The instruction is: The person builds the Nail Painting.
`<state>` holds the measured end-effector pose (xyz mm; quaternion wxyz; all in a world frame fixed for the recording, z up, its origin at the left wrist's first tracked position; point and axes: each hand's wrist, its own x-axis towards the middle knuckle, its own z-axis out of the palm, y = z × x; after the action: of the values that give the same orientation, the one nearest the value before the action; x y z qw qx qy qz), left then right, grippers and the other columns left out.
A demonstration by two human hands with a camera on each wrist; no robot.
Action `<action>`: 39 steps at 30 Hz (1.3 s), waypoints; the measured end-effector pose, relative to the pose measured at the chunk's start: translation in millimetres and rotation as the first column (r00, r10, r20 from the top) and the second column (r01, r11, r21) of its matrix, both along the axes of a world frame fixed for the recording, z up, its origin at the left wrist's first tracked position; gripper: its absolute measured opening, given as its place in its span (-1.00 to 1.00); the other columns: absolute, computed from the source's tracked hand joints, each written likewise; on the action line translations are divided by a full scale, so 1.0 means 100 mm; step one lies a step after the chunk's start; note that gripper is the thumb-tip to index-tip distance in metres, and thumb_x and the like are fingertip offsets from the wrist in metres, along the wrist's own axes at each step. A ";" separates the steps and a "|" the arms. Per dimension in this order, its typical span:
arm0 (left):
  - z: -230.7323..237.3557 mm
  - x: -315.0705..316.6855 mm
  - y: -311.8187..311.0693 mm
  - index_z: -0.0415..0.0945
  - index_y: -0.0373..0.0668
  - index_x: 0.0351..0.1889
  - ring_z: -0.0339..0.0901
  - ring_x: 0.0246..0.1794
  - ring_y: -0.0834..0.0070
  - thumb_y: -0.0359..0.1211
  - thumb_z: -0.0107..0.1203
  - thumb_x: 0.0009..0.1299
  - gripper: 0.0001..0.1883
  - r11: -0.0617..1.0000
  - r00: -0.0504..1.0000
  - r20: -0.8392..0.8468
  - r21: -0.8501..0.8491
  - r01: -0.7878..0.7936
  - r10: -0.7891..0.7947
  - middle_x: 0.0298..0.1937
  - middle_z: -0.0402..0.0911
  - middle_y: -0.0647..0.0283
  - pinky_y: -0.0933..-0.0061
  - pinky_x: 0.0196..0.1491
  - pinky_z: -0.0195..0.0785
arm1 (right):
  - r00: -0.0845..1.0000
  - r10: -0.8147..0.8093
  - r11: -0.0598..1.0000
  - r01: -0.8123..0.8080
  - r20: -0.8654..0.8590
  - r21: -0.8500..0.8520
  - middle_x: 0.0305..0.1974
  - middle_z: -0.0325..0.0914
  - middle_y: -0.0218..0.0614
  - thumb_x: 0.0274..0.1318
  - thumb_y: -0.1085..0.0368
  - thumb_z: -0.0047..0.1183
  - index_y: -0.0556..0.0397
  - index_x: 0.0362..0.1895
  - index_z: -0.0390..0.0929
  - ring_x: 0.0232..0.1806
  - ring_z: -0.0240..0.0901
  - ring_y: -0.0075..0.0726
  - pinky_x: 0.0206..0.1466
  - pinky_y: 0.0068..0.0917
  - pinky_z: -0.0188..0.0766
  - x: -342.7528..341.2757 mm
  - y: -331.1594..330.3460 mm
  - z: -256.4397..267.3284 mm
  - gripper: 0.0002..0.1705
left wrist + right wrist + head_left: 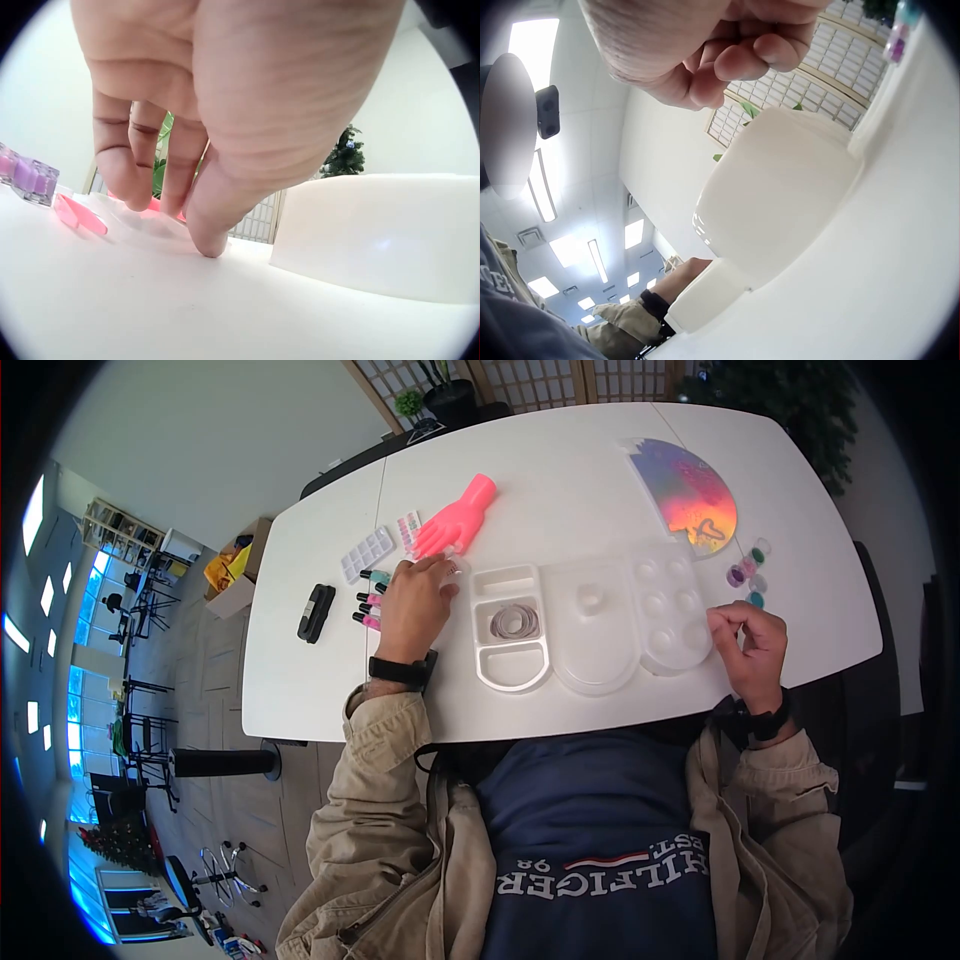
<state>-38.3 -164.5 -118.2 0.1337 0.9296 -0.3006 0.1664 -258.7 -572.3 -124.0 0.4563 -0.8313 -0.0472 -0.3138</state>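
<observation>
My left hand (415, 605) reaches down beside the white tray's left end, thumb and fingers curled round a thin clear plastic piece (146, 225) on the table. Its exact kind does not show. Close by its fingertips lies a pink mannequin hand (458, 520). Several small polish bottles (368, 610) with black caps are partly covered by my left hand. At the right end of the white tray (593, 685), my right hand (750, 645) hangs with loosely curled fingers, holding nothing. The tray has a three-part section with a coiled ring bundle (514, 622) and a palette section (672, 610) with round wells.
A black case (316, 613) lies at the left, near a white grid box (368, 554) and a small sheet of nail tips (408, 530). An iridescent half-round pouch (690, 495) lies at the back right, with several small coloured jars (740, 572) before it.
</observation>
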 end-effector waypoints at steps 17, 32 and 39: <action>0.55 -0.32 -0.06 0.71 -0.24 0.10 0.77 0.00 0.11 -0.56 0.39 0.28 -0.61 0.991 0.976 -0.196 -0.111 0.072 -0.093 0.04 0.79 0.03 0.10 0.03 0.66 | 1.000 -0.006 1.000 0.006 -0.016 -0.029 -0.45 0.63 -0.45 0.37 0.47 0.38 0.21 -0.18 0.79 -0.44 0.39 -0.61 -0.30 -0.55 0.36 -0.01 0.01 0.03 -0.96; 0.74 -0.71 -0.28 0.65 -0.21 0.20 0.78 0.02 -0.06 -0.68 0.35 0.26 -0.49 0.971 0.934 -0.278 0.013 0.239 -0.226 0.00 0.79 -0.07 0.06 0.07 0.65 | 1.000 -0.002 1.000 0.002 -0.002 -0.012 -0.46 0.63 -0.43 0.36 0.47 0.38 0.22 -0.18 0.79 -0.44 0.40 -0.61 -0.32 -0.55 0.35 0.00 0.03 0.04 -0.95; 0.76 -0.69 -0.26 0.63 -0.18 0.21 0.82 0.04 0.02 -0.63 0.41 0.30 -0.50 0.968 0.923 -0.312 0.031 0.249 -0.227 0.02 0.81 -0.04 0.07 0.09 0.67 | 1.000 0.001 1.000 -0.001 -0.005 -0.012 -0.47 0.61 -0.44 0.36 0.47 0.38 0.21 -0.20 0.79 -0.46 0.38 -0.60 -0.32 -0.54 0.34 0.00 0.02 0.04 -0.95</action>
<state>-107.5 -190.2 -42.0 0.1651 0.9048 -0.3924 -0.0077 -258.9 -570.5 -120.4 0.4517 -0.8347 -0.0486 -0.3112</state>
